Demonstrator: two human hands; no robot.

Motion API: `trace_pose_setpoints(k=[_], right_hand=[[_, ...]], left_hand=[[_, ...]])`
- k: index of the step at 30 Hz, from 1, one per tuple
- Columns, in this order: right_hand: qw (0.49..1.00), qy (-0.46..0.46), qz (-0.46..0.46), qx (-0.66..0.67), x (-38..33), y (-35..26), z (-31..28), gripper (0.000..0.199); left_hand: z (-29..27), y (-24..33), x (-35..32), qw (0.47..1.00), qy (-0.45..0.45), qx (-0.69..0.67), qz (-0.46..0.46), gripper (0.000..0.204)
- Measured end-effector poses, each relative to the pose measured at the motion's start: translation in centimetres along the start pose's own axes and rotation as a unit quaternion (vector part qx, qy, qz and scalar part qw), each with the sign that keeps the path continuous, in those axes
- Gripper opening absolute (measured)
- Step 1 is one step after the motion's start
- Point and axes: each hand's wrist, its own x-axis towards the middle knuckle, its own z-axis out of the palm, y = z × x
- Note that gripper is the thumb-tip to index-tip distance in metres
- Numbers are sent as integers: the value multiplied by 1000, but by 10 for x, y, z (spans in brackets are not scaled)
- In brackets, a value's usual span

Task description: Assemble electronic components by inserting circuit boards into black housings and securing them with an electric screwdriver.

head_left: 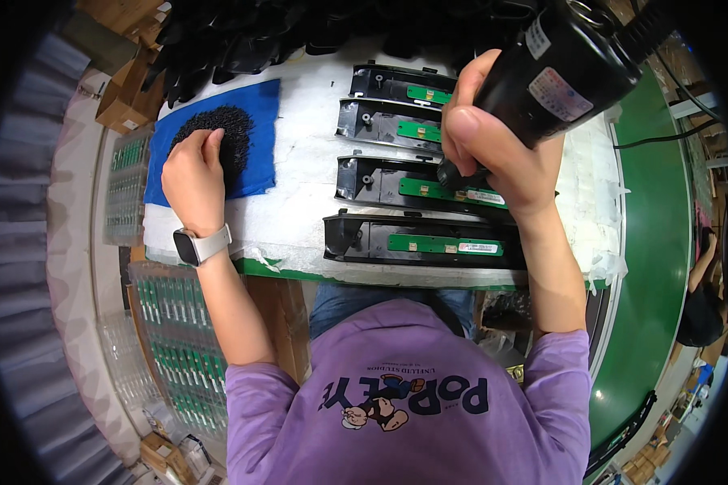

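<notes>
A white sheet covers the worktop, whose green edge shows. Upper left, a blue cloth bears a pile of black screws; the left hand is there, fingertips drawn together, its grip impossible to tell. Upper right, the right hand clasps a black tool over four black housings at centre. Trays stand lower left; a grey curtain hangs far left; another person is far right.

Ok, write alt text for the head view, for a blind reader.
A person's right hand grips a black handheld tool above four black housings with green circuit boards; the left hand is at small black pieces piled on blue cloth.
</notes>
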Motion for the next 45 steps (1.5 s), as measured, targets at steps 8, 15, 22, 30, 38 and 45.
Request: trace_pose_setpoints(k=[8,15,22,30,38,45], right_hand=[[999,17,-47,17,-8,-4,1,21],[944,-27,-136,301,-7,-28,-17,37],[900,-32,-182,395,-9,-39,-20,36],[900,-46,-180,395,-10,-35,-12,35],[907,8,-86,412,-4,-36,-5,29],[921,35,-58,384,4,-27,4,26]], left_hand=[[-4,31,-9,962,-50,-265,-46,18],[-13,89,-38,722,-238,-647,-62,18],[-20,122,-50,571,-330,-750,-53,15],[-25,119,-50,576,-346,-740,-40,12],[-29,111,-52,601,-373,-707,-35,12],[-23,107,-56,618,-352,-699,-74,10]])
